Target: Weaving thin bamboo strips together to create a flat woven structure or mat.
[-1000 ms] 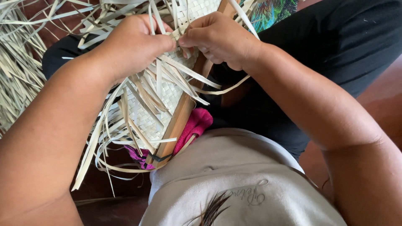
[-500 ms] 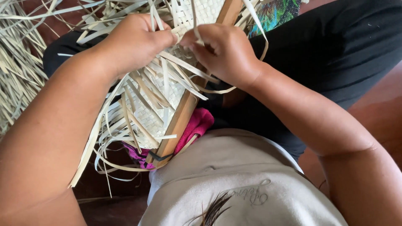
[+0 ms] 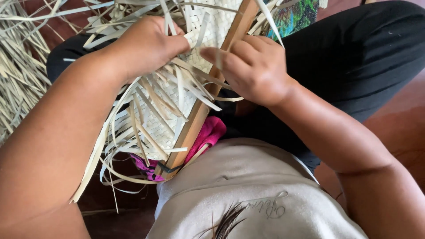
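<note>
nearest the camera: a grey shirt (image 3: 248,194) fills the bottom of the view, with a pink cloth (image 3: 208,135) tucked just above it, against the lower end of a wooden slat (image 3: 199,117).

the slat runs diagonally from lower left to upper right across the lap. the woven mat (image 3: 155,124) lies against its left side, resting over the black trousers (image 3: 363,57).

state of the weave: the part of the mat beside the slat shows a tight, close checker pattern, so that section looks done. many loose strips (image 3: 110,146) hang free from its lower and left edges, uncut and unwoven. judged from this, the work is partway along; the edges are left open and the strip ends are not tucked or trimmed.

left hand (image 3: 146,44): closed over a bundle of strips at the upper part of the mat, fingers curled down into them, pressing them against the weave. exactly which strips it pinches is hidden by the hand itself.

right hand (image 3: 252,66): just right of the slat, fingers bent, thumb and forefinger reaching toward the left hand across the slat. it seems to pinch one thin strip that loops below the hand, but the grip is not clear.

farthest: a heap of unused strips (image 3: 22,75) at far left on the floor, and a bright green-blue patterned cloth (image 3: 294,17) at top.
</note>
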